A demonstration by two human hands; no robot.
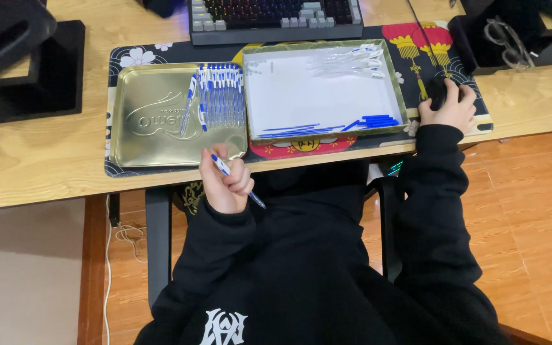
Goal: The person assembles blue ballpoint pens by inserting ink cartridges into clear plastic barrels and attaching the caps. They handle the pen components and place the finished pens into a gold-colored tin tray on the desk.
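pen (pixel 228 171) sits pinched in my left hand (pixel 226 188) at six o'clock of the gold tin (pixel 154 137); right hand (pixel 448 107) cups the mouse (pixel 437 89). i judge a loose pinch could drop it floorward.

Keyboard (pixel 276 19) cut off by the top edge. Mouse (pixel 437 89) mostly hidden under right hand (pixel 448 108). Middle of pen (pixel 234 179) hidden by fingers (pixel 241 182) of left hand (pixel 225 188). Glasses (pixel 509 41) dim, blurred. Clear pen barrels (pixel 349 61) in white tray (pixel 321 96) too faint to count.
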